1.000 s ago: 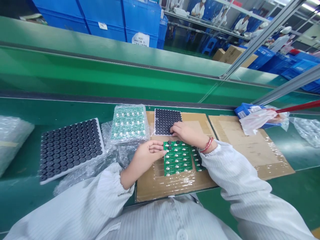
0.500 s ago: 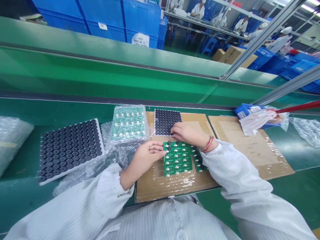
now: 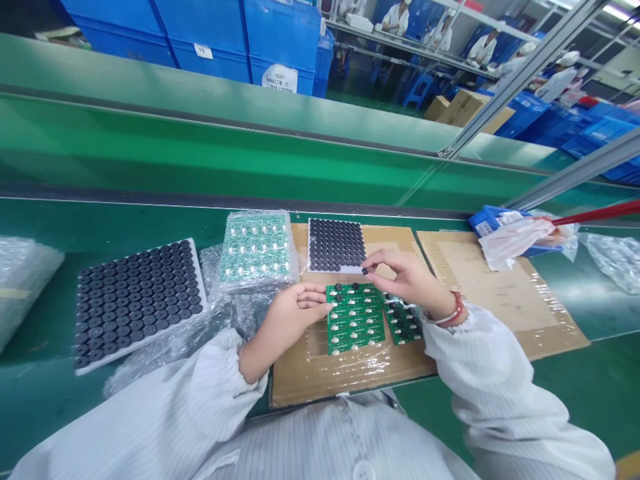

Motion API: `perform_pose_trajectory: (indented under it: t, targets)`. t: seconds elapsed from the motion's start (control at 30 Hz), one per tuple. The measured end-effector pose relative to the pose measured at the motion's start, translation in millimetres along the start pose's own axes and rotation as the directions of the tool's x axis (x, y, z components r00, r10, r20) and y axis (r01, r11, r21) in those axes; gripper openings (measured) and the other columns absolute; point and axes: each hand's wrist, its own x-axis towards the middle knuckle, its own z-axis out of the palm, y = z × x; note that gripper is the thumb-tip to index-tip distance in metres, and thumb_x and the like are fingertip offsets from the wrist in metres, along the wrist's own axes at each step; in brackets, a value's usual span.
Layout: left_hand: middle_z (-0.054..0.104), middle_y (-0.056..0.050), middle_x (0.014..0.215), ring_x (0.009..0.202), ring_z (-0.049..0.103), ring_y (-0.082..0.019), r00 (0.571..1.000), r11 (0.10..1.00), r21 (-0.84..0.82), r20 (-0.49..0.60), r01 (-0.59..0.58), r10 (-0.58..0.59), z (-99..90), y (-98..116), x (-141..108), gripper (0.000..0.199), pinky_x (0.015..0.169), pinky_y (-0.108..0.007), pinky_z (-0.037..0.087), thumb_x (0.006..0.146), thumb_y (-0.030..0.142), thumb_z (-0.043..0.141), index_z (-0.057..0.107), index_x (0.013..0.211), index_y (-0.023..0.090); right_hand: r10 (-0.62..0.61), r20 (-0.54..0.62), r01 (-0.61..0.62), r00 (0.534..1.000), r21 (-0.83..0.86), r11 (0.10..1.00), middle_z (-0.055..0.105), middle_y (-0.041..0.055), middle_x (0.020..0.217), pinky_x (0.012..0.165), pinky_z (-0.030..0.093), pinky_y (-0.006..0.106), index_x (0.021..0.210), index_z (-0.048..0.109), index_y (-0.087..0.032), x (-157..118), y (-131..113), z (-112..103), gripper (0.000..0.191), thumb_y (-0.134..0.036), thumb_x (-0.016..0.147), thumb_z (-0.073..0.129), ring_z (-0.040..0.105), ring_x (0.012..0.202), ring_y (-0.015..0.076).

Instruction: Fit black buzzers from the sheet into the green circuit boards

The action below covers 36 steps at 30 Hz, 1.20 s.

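Note:
My right hand [image 3: 405,280] pinches a small black disc [image 3: 365,271] between thumb and forefinger, just below a sheet of black round parts [image 3: 335,245] and above a green circuit board panel [image 3: 356,320]. Several black discs sit along that panel's top edge. My left hand [image 3: 293,310] lies with its fingertips against the panel's left edge, gripping nothing that I can see. A second green panel [image 3: 401,321] with black discs on it lies to the right, partly under my right hand.
Both panels lie on a cardboard sheet [image 3: 345,377] on a green conveyor belt [image 3: 90,220]. To the left are a larger sheet of black parts [image 3: 137,303] and a wrapped stack of boards [image 3: 256,248]. Co-workers [image 3: 483,50] sit beyond blue crates [image 3: 280,47].
My right hand has lifted from the black sheet and moved right, now pinching a disc. More of the second panel shows. My left hand has not moved.

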Motion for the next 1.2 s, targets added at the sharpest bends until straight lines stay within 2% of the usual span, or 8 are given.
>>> perform_pose_trajectory:
  t: [0.17,0.27,0.53,0.73,0.83,1.07,1.2]
  targets:
    - [0.066,-0.003,0.083,0.077,0.063,-0.013,1.0,1.0,0.017,0.003,-0.008,0.008,-0.4,-1.4,0.3,0.034,0.078,-0.031,0.052,0.063,0.026,0.075,0.061,0.092,0.015,0.186,-0.134,-0.158,0.973,0.197,0.968,0.063,0.0048,0.091,0.074,0.049,0.033,0.096,0.061,-0.02,-30.4,-14.6,11.2,0.013,-0.03,0.089,0.06,0.06,0.083,0.019]
    - [0.067,-0.002,0.082,0.076,0.064,-0.013,1.0,1.0,0.016,0.007,-0.011,0.01,-0.5,-2.2,0.3,0.034,0.078,-0.03,0.052,0.063,0.026,0.075,0.061,0.092,0.016,0.248,-0.235,-0.208,0.94,0.183,0.961,0.064,0.0032,0.09,0.072,0.05,0.032,0.097,0.062,-0.022,-44.8,-16.1,23.6,0.012,-0.029,0.088,0.063,0.06,0.082,0.0186]
    - [0.069,-0.001,0.079,0.075,0.065,-0.012,1.0,1.0,-0.001,0.005,-0.008,0.008,1.1,-0.5,-3.6,0.03,0.076,-0.027,0.053,0.06,0.023,0.077,0.064,0.085,0.015,0.27,-0.393,-0.291,0.879,0.006,0.957,0.066,0.0025,0.088,0.071,0.052,0.032,0.093,0.064,-0.021,-57.9,-35.2,59.2,0.007,-0.025,0.088,0.061,0.063,0.078,0.019]
    - [0.069,-0.002,0.08,0.076,0.065,-0.012,0.998,0.998,0.033,0.032,-0.056,0.055,2.3,0.3,-7.6,0.029,0.075,-0.025,0.054,0.062,0.025,0.076,0.064,0.086,0.015,0.219,-0.495,-0.303,0.841,-0.094,0.949,0.064,0.003,0.09,0.075,0.052,0.032,0.092,0.062,-0.02,-54.8,-41.6,71.6,0.006,-0.018,0.087,0.059,0.061,0.083,0.0184]
    - [0.07,-0.002,0.08,0.076,0.065,-0.012,0.997,0.997,0.044,0.035,-0.069,0.067,3.0,1.4,-8.4,0.029,0.074,-0.025,0.055,0.063,0.025,0.076,0.064,0.087,0.015,0.193,-0.483,-0.289,0.854,-0.132,0.948,0.063,0.004,0.093,0.077,0.052,0.032,0.096,0.061,-0.019,-53.7,-42.5,71.9,0.01,-0.016,0.088,0.058,0.06,0.085,0.0182]
    - [0.069,-0.001,0.081,0.076,0.065,-0.012,0.997,0.997,0.043,0.04,-0.067,0.065,2.4,2.0,-8.4,0.028,0.075,-0.025,0.055,0.063,0.026,0.076,0.064,0.087,0.016,0.105,-0.368,-0.206,0.924,-0.248,0.946,0.06,0.0076,0.1,0.079,0.052,0.035,0.108,0.06,-0.018,-57.2,-38.7,68.7,0.019,-0.013,0.092,0.051,0.058,0.09,0.0197]
    - [0.069,-0.002,0.081,0.077,0.065,-0.012,0.997,0.996,0.049,0.04,-0.07,0.068,2.5,1.6,-8.5,0.029,0.075,-0.025,0.055,0.063,0.026,0.076,0.063,0.088,0.016,0.077,-0.337,-0.189,0.939,-0.312,0.931,0.061,0.0082,0.099,0.078,0.052,0.037,0.111,0.057,-0.017,-59.1,-33.9,67.4,0.02,-0.013,0.094,0.048,0.057,0.09,0.0204]
